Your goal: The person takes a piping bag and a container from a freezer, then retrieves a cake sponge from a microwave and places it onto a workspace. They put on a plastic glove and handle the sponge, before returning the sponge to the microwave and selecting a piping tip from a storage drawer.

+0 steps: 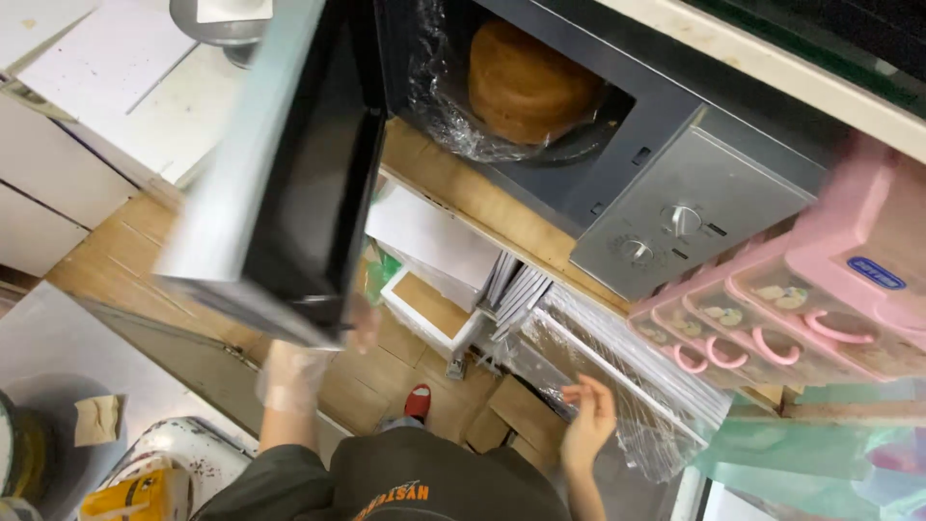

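A grey microwave (675,207) stands on a wooden shelf with its black door (289,183) swung wide open. Inside sits a round brown cake (526,82) on a plate, with loose clear plastic film around it. My left hand (294,371), in a thin clear glove and blurred, is at the door's lower corner, with fingers on its edge. My right hand (590,420) is bare, fingers spread, and hovers beside clear plastic-wrapped sheets (627,386) under the shelf. It holds nothing.
White boxes (434,251) and cardboard are stacked below the shelf. Pink drawer units (801,309) stand right of the microwave. A white counter (116,87) lies upper left, a grey surface with a bowl and a yellow packet (130,497) lower left.
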